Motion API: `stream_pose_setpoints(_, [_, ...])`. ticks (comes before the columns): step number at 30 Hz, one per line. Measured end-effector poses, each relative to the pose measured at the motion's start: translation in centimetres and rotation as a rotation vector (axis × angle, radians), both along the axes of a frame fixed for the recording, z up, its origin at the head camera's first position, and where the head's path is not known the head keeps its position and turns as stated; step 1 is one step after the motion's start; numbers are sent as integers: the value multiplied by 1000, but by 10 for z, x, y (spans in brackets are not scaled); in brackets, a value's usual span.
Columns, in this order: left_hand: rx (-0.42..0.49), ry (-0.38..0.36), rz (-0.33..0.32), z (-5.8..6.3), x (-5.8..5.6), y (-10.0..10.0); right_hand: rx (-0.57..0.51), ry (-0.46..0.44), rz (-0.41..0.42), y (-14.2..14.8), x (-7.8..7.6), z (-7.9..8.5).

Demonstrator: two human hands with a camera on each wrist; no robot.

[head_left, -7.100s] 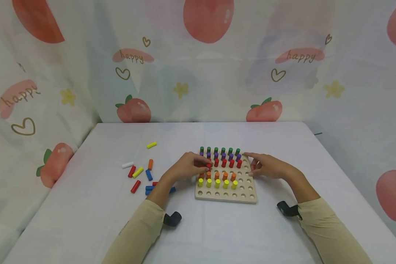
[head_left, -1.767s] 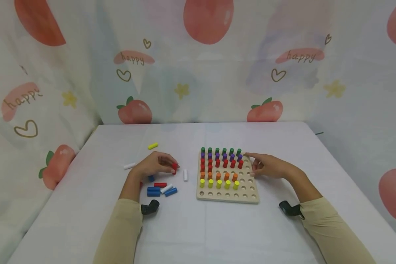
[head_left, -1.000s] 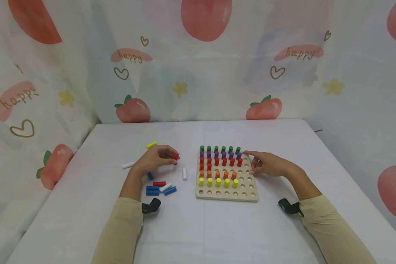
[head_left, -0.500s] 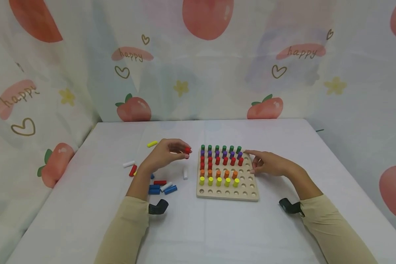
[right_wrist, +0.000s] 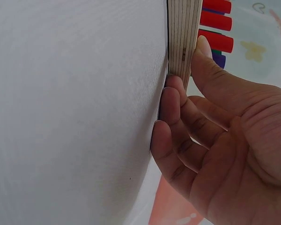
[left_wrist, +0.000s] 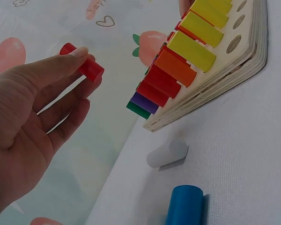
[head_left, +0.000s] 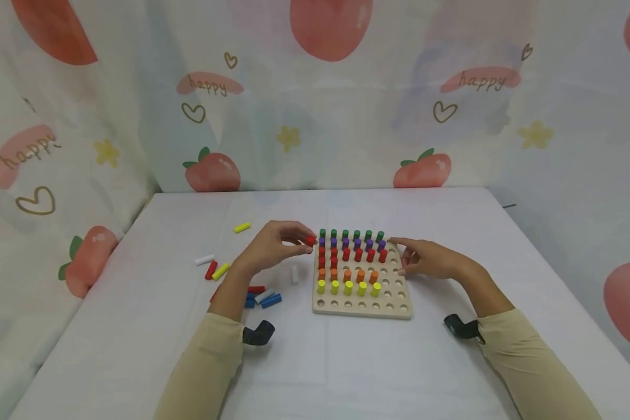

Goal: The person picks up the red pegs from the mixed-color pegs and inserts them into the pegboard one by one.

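Observation:
My left hand (head_left: 275,248) pinches a red peg (left_wrist: 86,65) between thumb and fingertips. It is held in the air just off the far left corner of a wooden pegboard (head_left: 362,311). Upright pegs stand in the board in rows: green at the far side, then purple, red, a shorter row with two red ones, orange and yellow. Open holes show along the near and right edges. My right hand (head_left: 430,259) grips the board's right edge, its thumb (left_wrist: 182,9) barely visible in the left wrist view, with other fingers against the side in the right wrist view.
Loose pegs lie left of the board: a white peg (head_left: 294,275) close by, blue pegs (head_left: 270,301) partly behind my left forearm, and a yellow peg (head_left: 242,227) farther back. A red peg (head_left: 211,269) and another white peg (head_left: 205,260) lie farther left.
Seven seconds ago my left hand was at a red peg in the board's shorter red row. It then took another red peg from the left and carried it right, toward the board. My right hand stayed put.

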State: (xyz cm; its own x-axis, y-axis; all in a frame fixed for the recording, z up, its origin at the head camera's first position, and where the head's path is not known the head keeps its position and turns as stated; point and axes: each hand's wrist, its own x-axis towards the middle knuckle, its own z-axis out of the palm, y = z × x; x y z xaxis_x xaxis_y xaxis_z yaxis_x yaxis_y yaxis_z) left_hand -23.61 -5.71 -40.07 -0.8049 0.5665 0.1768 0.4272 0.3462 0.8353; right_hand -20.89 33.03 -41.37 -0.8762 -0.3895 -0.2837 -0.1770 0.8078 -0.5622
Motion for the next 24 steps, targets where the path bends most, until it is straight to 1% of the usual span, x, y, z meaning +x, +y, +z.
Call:
stream_pose_setpoints(2, [4, -1, -1, 1, 1, 1, -4, 1, 9, 0, -1, 0])
stream_pose_setpoints(7, [27, 34, -21, 0, 3, 6, -4, -10, 8, -2, 0, 1])
stream_pose_setpoints(10, [33, 41, -14, 0, 5, 10, -8, -17, 3, -2, -1, 1])
stream_pose_setpoints(16, [28, 26, -35, 1, 11, 21, -3, -19, -2, 0, -1, 1])
stream_pose_setpoints(20, [18, 4, -30, -1, 13, 27, -9, -13, 8, -1, -1, 1])
stream_pose_setpoints(24, [37, 21, -60, -5, 14, 35, -3, -12, 4, -2, 0, 2])
